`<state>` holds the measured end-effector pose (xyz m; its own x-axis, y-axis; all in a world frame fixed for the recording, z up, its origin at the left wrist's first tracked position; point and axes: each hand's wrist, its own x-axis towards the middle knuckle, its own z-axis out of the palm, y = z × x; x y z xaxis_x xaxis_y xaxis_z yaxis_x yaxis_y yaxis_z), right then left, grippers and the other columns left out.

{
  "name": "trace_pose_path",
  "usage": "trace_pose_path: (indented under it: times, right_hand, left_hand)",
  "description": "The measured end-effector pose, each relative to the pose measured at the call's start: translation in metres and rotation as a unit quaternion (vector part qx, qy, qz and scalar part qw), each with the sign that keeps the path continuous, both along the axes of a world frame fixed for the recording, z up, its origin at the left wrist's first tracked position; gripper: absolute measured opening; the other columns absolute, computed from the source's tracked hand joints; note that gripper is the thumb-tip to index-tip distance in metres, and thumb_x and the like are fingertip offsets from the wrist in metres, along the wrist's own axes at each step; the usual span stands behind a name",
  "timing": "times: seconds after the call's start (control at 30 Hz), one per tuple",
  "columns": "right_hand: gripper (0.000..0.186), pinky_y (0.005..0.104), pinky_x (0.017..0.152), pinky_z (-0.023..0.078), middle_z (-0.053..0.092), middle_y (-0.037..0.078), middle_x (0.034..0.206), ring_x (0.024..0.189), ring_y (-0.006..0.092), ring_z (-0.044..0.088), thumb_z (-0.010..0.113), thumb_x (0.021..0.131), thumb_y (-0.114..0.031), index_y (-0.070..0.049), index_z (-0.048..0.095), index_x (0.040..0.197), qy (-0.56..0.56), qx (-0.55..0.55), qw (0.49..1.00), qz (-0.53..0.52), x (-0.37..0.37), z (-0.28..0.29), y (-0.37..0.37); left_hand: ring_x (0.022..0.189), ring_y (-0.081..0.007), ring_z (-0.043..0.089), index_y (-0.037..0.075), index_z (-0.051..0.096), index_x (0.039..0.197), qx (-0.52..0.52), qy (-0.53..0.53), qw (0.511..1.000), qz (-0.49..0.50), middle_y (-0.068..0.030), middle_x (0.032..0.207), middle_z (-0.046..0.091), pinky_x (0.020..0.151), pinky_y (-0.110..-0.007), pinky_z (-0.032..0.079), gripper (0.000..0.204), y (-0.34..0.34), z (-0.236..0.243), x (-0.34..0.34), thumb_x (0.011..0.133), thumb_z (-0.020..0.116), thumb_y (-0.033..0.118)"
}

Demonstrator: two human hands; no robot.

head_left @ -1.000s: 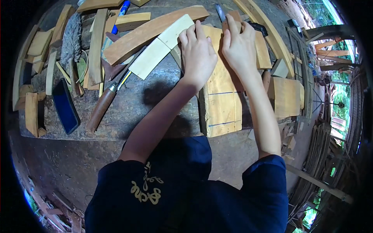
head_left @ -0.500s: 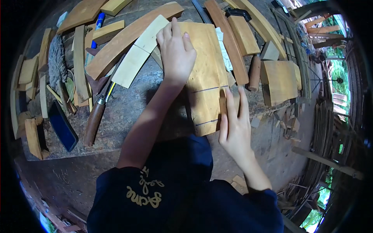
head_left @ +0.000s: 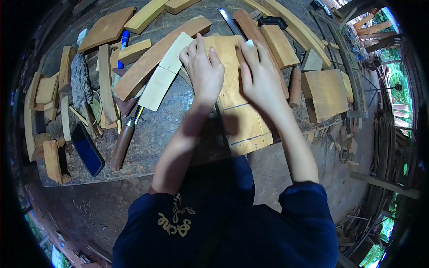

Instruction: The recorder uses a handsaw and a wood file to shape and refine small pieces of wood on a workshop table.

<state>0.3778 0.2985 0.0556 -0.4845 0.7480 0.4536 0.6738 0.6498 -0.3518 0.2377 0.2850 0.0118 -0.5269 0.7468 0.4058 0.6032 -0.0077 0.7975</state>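
A broad yellowish wooden board (head_left: 234,118) lies lengthwise before me, with two dark lines drawn across its near part. My left hand (head_left: 204,73) rests at its left edge, thumb toward the board and fingers stretched out. Along the right side lies my right hand (head_left: 261,80), its fingers extended over the board's upper part. A small white patch shows by those fingertips; whether it is held cannot be made out. Left of my left hand is a pale wood strip (head_left: 163,80) with a line across it, against a long curved reddish-brown piece (head_left: 147,64).
A wooden-handled tool (head_left: 123,145), a dark phone (head_left: 88,149) and a grey fuzzy brush (head_left: 80,80) lie at left. Wooden blocks (head_left: 328,96), a brown handle (head_left: 295,87) and a black-handled tool (head_left: 272,21) are at right. The bench's near edge (head_left: 103,181) curves below.
My right hand has moved up along the board from its near right edge to its upper part. My left hand stays at the left edge. The whole view has shifted slightly.
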Motion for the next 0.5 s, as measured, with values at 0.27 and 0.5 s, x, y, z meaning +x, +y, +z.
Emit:
trace_pose_path:
  times: [0.27,0.5]
  right_hand:
    - [0.056,0.0502,0.108,0.039,0.034,0.031,0.148,0.135,0.0482,0.040,0.055,0.089,-0.008,-0.010,0.047,0.144,-0.046,-0.155,0.985,-0.051,0.054,0.023,-0.146]
    - [0.051,0.0517,0.109,0.038,0.047,0.032,0.135,0.128,0.0466,0.046,0.057,0.088,-0.014,-0.008,0.052,0.138,-0.013,0.027,0.999,-0.012,-0.006,-0.002,-0.016]
  left_hand:
    - [0.123,-0.0381,0.040,-0.012,0.044,0.137,0.017,0.004,1.000,-0.008,-0.0243,0.133,0.051,0.109,-0.044,0.032,0.050,0.002,0.002,-0.001,0.093,0.053,0.008]
    - [0.122,-0.0398,0.040,-0.013,0.044,0.137,0.025,0.015,1.000,-0.011,-0.0257,0.134,0.050,0.110,-0.045,0.032,0.050,0.002,-0.009,-0.008,0.092,0.053,0.007]
